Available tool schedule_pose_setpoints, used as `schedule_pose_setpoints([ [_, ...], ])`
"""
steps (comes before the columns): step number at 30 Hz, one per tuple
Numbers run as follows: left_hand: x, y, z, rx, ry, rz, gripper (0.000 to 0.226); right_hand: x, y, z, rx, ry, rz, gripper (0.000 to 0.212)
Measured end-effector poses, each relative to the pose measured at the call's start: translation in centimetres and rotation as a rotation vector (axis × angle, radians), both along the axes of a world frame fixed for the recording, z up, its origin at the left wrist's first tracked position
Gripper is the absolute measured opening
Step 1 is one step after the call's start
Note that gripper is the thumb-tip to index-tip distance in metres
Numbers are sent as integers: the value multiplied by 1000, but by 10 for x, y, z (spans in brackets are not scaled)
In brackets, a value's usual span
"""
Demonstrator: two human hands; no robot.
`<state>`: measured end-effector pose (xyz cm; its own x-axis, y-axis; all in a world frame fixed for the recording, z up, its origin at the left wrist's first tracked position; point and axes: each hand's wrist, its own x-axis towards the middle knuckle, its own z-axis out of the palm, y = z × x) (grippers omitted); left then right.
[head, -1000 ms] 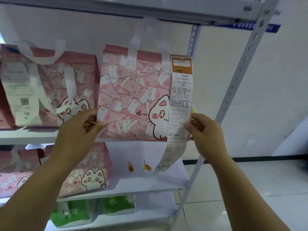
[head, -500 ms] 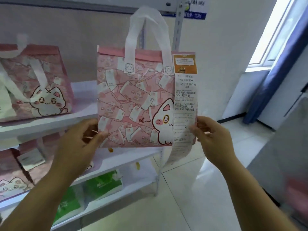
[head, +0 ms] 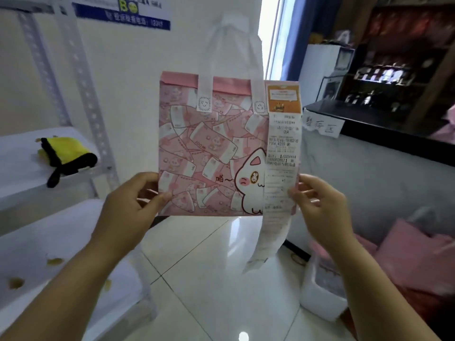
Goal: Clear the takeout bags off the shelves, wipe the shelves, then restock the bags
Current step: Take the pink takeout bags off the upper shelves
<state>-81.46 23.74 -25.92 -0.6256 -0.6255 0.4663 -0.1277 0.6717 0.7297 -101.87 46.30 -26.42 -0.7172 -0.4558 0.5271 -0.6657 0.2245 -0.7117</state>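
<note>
Both hands hold the pink takeout bag (head: 211, 148) upright in the air at the centre of my view: my left hand (head: 128, 205) pinches its lower left edge, my right hand (head: 320, 207) grips the lower right edge over the long receipt (head: 283, 153) hanging down that side. At left, a yellow and black cloth (head: 66, 156) lies on the white shelf (head: 22, 183), well apart from the bag.

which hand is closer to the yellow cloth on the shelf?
Left. The left hand grips the pink bag's lower left edge, just right of the yellow cloth. The right hand holds the bag's far edge.
</note>
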Motion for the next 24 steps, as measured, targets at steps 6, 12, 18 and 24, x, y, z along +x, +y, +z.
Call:
schedule_pose_setpoints([
  [6, -153, 28, -5, 13, 31, -85, 20, -120, 53, 5, 19, 44, -119, 24],
  [12, -278, 43, -2, 0, 9, -159, 22, -223, 80, 13, 21, 51, -194, 24],
  [18, -387, 23, 5, -19, 3, -221, 24, -314, 70, 19, -3, 37, -261, 23],
  [24, -508, -15, 19, -41, 21, -324, 30, -404, 45, 32, 7, 82, -373, 19],
])
